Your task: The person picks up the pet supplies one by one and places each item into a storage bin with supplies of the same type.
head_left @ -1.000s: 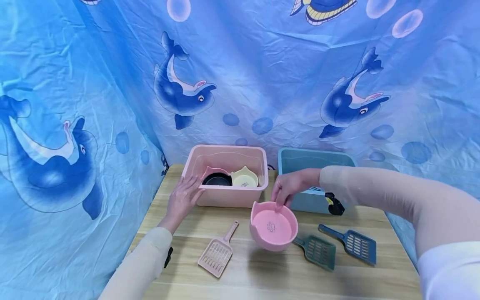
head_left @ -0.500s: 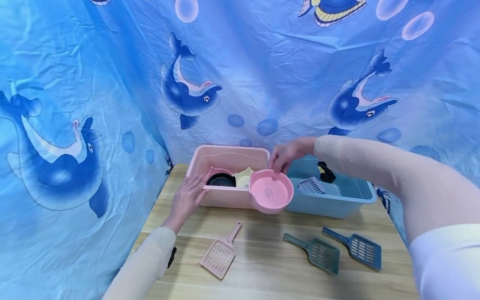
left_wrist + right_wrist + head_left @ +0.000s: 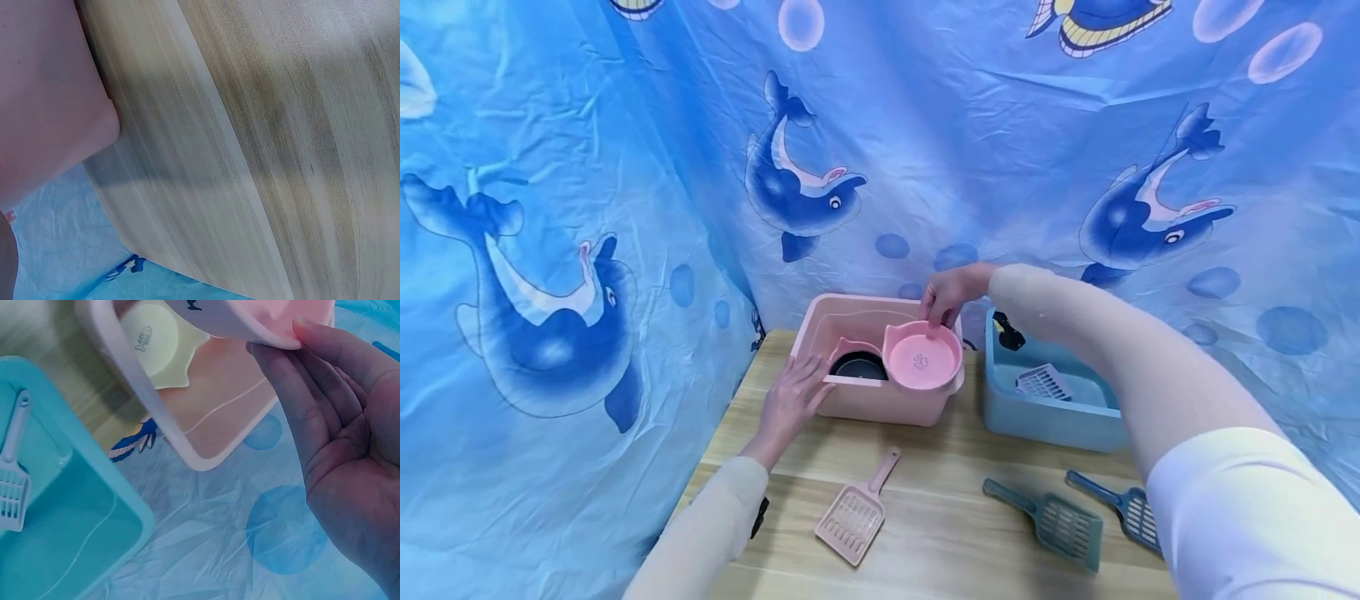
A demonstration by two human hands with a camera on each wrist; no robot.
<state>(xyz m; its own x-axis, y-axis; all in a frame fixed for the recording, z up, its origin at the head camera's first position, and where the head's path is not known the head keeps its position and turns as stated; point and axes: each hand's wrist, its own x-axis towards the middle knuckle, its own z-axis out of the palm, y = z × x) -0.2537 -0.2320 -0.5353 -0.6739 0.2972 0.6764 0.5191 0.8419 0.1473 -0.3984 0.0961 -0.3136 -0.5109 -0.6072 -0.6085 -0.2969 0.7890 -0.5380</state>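
My right hand (image 3: 951,293) pinches the rim of a pink cat-eared bowl (image 3: 922,360) with a paw print inside. It holds the bowl tilted above the right part of a pink bin (image 3: 880,404). In the right wrist view, thumb and fingers meet at the bowl's edge, and a cream bowl (image 3: 150,340) shows inside the bin below. The held bowl hides that cream one in the head view. Left of it in the bin are a black bowl (image 3: 859,367) and another pink bowl. My left hand (image 3: 793,404) rests with extended fingers on the bin's front-left rim.
Right of the pink bin stands a blue bin (image 3: 1052,421) holding a pale slotted litter scoop (image 3: 1045,382). A pink scoop (image 3: 853,517), a green scoop (image 3: 1063,527) and a blue scoop (image 3: 1138,512), partly behind my right arm, lie on the wooden table (image 3: 219,156). Dolphin-print curtains hang behind.
My right hand has carried the pink bowl from over the table up and back, then left over the pink bin. My left hand stays at the bin's rim. The head view has shifted slightly.
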